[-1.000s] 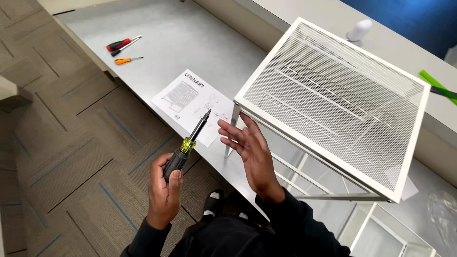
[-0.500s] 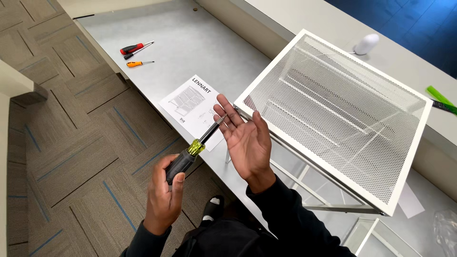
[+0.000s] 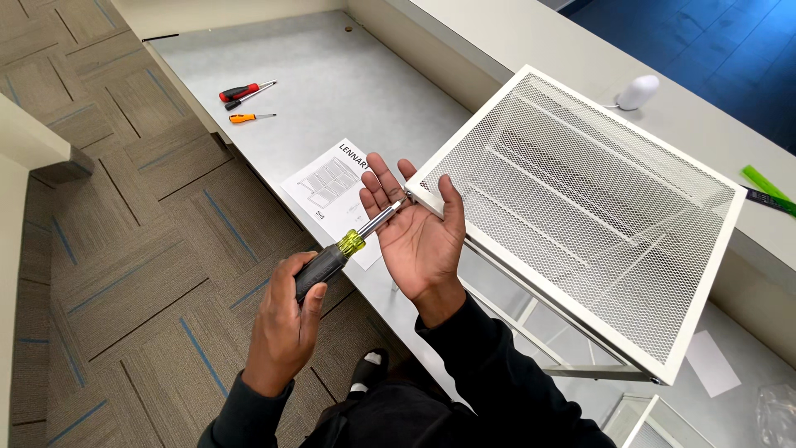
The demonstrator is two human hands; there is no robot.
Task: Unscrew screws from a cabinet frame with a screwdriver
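Screwdriver [image 3: 348, 246] sits in my left hand [image 3: 286, 319], low and left of centre, held over the desk's near edge with carpet floor [image 3: 124, 249] below. Fingers wrapped fully round the black grip; yellow-green collar and bare metal shaft stick out up and to the right. Shaft tilted, tip pointing at the near corner of the mesh frame [image 3: 580, 207].

Far left, up on the desk [image 3: 348, 83]: a red-and-black screwdriver [image 3: 240, 91] and a small orange one [image 3: 249, 117], lying just beside each other, well apart from my hands.

Centre: instruction sheet [image 3: 327, 187] flat on the desk, partly hidden under the shaft and my right hand [image 3: 419, 236].

Right hand is spread wide open, palm up, fingers pointing away from me, gripping nothing. Shaft crosses the palm near the base of the fingers; thumb lies against the white corner of the frame. Tip meets that corner, but I cannot tell whether it is seated in a screw.

Right: frame is white mesh in a white metal border, tilted, resting on the desk, with more white bars beneath it. Beyond it on the raised ledge, a small white rounded object [image 3: 638, 91]. Far right edge, a green strip [image 3: 767, 182]. Lower right, a white paper slip [image 3: 713, 362] on the desk.
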